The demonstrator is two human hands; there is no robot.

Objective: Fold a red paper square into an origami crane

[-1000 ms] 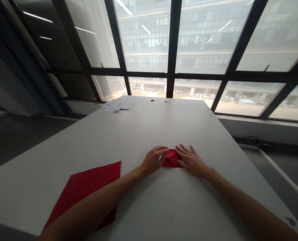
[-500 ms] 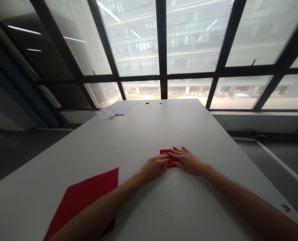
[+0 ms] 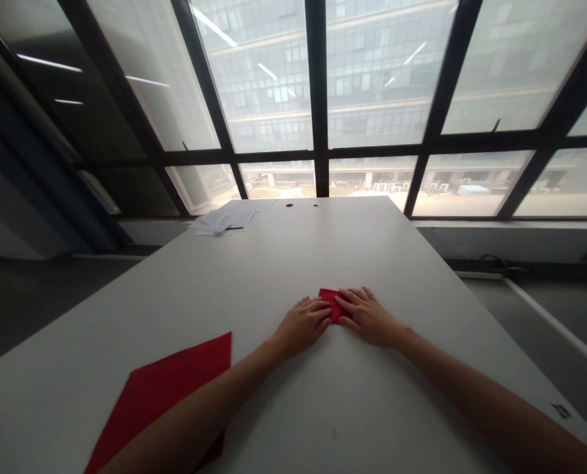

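A small folded red piece point(image 3: 331, 299), cloth or paper, lies flat on the white table point(image 3: 293, 257). My left hand point(image 3: 301, 324) rests on its left side, palm down with the fingers laid out over it. From the right, my right hand point(image 3: 370, 317) covers the other side, its fingers spread and pressed flat. Part of the red piece is hidden under both hands. A larger red sheet point(image 3: 170, 382) of similar look lies at the near left, partly covered by my left forearm.
Loose white papers point(image 3: 224, 218) with a dark pen point(image 3: 234, 228) on them sit at the far left corner. A small dark mark or label point(image 3: 561, 411) is near the right edge. Tall windows point(image 3: 268, 79) stand beyond the table.
The folded red piece has turned a little, so its far edge now slants. Both hands stay on it, and the left fingers have spread slightly farther forward.
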